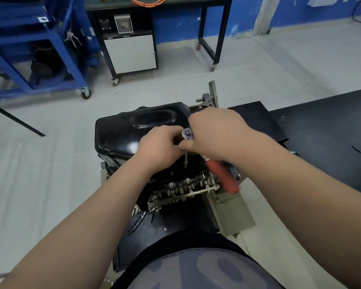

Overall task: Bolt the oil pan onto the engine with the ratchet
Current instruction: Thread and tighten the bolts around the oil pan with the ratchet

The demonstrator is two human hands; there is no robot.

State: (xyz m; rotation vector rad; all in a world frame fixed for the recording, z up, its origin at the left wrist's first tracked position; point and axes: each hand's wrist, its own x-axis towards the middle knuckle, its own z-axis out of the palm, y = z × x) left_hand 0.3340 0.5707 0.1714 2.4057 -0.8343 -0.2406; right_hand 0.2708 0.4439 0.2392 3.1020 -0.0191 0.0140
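The glossy black oil pan [121, 130] lies on top of the upturned engine [183, 188], which sits on a stand in front of me. A ratchet [187, 134] with a chrome head and a red handle stands over the pan's near flange, its extension and socket reaching down to the flange. My left hand [161, 147] is closed around the ratchet's head from the left. My right hand [219, 134] covers the upper part of the handle from the right. The red grip sticks out below my right wrist and looks blurred.
A dark bench top [331, 126] runs along the right. Across the pale floor stand a blue wheeled frame [40, 59] at far left and a black wheeled table with a white cabinet [131, 53]. A black bar [15, 119] slants in from the left.
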